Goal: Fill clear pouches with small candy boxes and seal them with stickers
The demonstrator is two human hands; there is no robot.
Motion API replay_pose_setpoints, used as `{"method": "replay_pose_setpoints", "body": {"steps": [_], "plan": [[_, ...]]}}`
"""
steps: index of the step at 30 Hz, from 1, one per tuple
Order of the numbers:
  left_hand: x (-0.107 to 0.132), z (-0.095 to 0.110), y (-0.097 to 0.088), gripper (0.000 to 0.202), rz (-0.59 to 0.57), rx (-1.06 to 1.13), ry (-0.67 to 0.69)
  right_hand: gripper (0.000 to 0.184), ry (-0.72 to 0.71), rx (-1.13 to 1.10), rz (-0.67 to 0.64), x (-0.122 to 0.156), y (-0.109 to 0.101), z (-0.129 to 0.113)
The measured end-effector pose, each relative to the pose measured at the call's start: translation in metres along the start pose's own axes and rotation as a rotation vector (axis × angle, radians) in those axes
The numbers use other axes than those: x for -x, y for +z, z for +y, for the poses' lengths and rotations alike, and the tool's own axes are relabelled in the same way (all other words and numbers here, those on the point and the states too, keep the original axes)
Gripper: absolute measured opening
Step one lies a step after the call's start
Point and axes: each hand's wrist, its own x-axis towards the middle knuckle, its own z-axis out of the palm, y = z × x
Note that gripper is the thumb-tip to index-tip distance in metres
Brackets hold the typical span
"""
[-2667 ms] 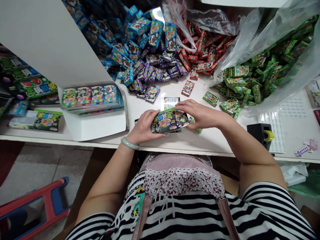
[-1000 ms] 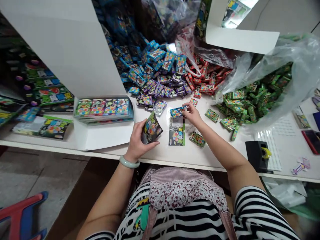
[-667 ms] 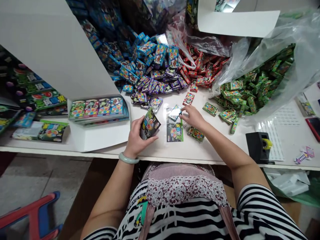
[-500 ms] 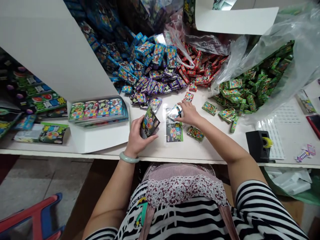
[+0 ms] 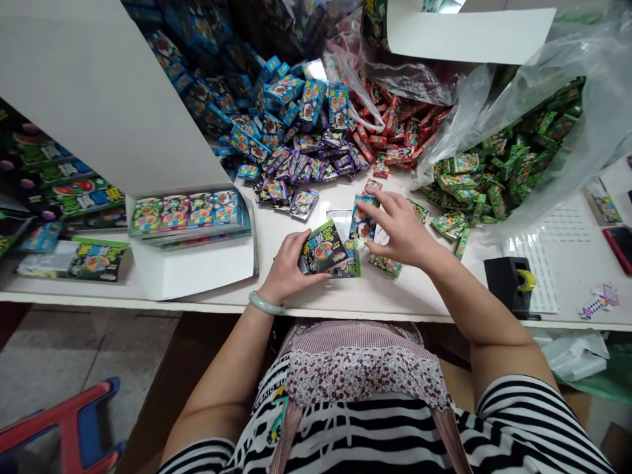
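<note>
Fingers of your left hand [image 5: 289, 266] are clamped on the black packet [image 5: 324, 247], thumb along its lower edge, printed face up, tilted above the table [image 5: 395, 304]. Your right hand [image 5: 402, 230] has thumb and fingers spread apart around the blue pack [image 5: 363, 218], fingertips over its upper part, thumb by its lower corner; you can't tell from here whether they grip it. Just under the black packet, a printed card [image 5: 351, 264] lies flat, partly covered. By your right wrist, a green pack [image 5: 388, 266] sits on the table, and a red pack [image 5: 374, 185] shows behind your fingertips. Further out, a loose purple pack [image 5: 303, 204] lies in front of the purple pile [image 5: 313, 158]. Blue pile [image 5: 286, 92] behind that, red pile [image 5: 399, 135] to its right, green pile [image 5: 513, 155] inside a clear bag [image 5: 573, 141] farther right. On your left, the white box [image 5: 197, 266] holds rows of packs, front flap down on the table. On your right: tape dispenser [image 5: 503, 283], label sheet [image 5: 546, 283]. Bangle [image 5: 266, 304] on your left wrist, floral apron [image 5: 365, 378] over a striped top [image 5: 395, 428].
</note>
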Motion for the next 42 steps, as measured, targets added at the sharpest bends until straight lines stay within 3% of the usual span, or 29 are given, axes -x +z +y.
{"method": "replay_pose_setpoints", "body": {"steps": [5,11,15,17,21,24,27,29,31,37,42], "plan": [[-0.002,0.007,-0.002,0.1,-0.042,-0.096,0.083,0.07,-0.1,-0.008,-0.201,0.013,-0.009,-0.019],[0.003,0.011,-0.003,0.1,-0.079,-0.153,0.155,0.078,-0.161,-0.199,-0.31,0.015,0.004,-0.014],[0.003,0.016,0.0,0.099,-0.039,-0.157,0.096,0.094,-0.04,-0.453,-0.165,0.019,0.021,-0.014],[0.001,0.019,0.003,0.096,0.011,-0.16,0.054,0.083,0.097,-0.503,-0.079,0.024,0.028,-0.019],[-0.003,0.033,0.015,0.095,0.127,-0.091,-0.009,0.056,0.32,-0.645,-0.027,0.029,0.037,-0.039],[-0.006,0.046,0.025,0.096,0.177,0.06,-0.081,0.045,0.337,-0.753,0.021,0.026,0.035,-0.048],[-0.009,0.056,0.03,0.068,0.193,0.323,-0.131,0.038,0.318,-0.72,0.1,0.022,0.029,-0.047],[-0.01,0.058,0.031,0.057,0.205,0.48,-0.148,0.046,0.364,-0.718,0.2,0.021,0.031,-0.045],[-0.009,0.058,0.031,0.062,0.222,0.567,-0.148,0.056,0.443,-0.77,0.316,0.021,0.041,-0.045],[0.002,0.043,0.03,0.064,0.184,0.615,-0.122,0.04,0.561,-0.979,0.535,0.028,0.084,-0.059],[0.008,0.038,0.028,0.069,0.126,0.609,-0.137,0.047,0.572,-0.979,0.59,0.033,0.094,-0.065]]}}
